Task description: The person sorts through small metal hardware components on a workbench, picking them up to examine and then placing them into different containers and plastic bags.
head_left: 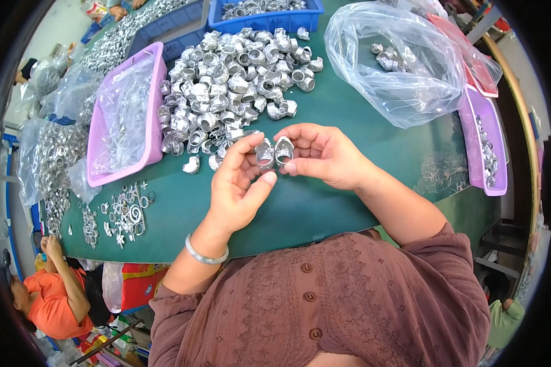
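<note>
Two silver-coloured metal rings are held up side by side over the near part of the green table. My left hand [242, 180], with a pale bangle [206, 252] on its wrist, pinches the left ring [264, 154] between thumb and fingers. In the fingertips of my right hand [324, 156] is the right ring [284, 150], its open band facing me. The two rings nearly meet; whether they touch I cannot tell. Just beyond my hands spreads a large heap of similar chunky rings [226, 85], and a single ring [191, 164] lies at its near edge.
Left of the heap stands a pink basket [155, 116] with clear plastic in it. Blue bins [266, 23] stand behind. A clear plastic bag [398, 61] with some rings and a purple basket [471, 134] are at right. Small jewellery pieces [128, 211] lie left. A person in orange [58, 306] sits at lower left.
</note>
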Demonstrator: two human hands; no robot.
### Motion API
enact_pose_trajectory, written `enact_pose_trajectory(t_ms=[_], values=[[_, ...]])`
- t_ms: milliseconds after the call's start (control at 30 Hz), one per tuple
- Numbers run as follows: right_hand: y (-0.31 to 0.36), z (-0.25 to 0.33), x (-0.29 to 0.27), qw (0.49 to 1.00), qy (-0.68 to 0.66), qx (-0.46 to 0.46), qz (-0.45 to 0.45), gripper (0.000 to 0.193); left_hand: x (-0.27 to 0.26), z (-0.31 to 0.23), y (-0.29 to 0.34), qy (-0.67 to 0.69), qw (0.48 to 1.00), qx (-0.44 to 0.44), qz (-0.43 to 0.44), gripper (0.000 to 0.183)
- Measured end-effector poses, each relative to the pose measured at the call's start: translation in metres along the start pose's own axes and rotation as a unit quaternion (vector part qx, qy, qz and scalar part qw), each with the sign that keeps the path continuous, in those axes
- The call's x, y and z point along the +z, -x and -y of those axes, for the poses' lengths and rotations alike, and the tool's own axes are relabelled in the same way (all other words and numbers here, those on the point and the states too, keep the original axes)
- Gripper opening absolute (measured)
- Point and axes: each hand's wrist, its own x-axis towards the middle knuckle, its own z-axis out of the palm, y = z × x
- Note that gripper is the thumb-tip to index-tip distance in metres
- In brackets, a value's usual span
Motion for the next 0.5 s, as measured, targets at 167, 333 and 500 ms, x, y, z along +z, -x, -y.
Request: enact_pose_trajectory(t_ms=[167,333,500], values=[[0.000,0.003,-0.005,1.000,-0.006,0.016,0.014,0.034,-0.008,0.001,0.000,-0.021,0.999,-0.012,0.027,0.048],[-0.001,0.001,-0.007,0.999,-0.032,0.042,-0.002,0.035,-0.005,0.001,0.001,-0.019,1.000,-0.011,0.007,0.052],[-0.002,-0.002,-0.006,0.998,-0.044,0.031,-0.016,0.029,-0.004,0.003,0.000,0.032,0.999,-0.022,0.016,0.056]])
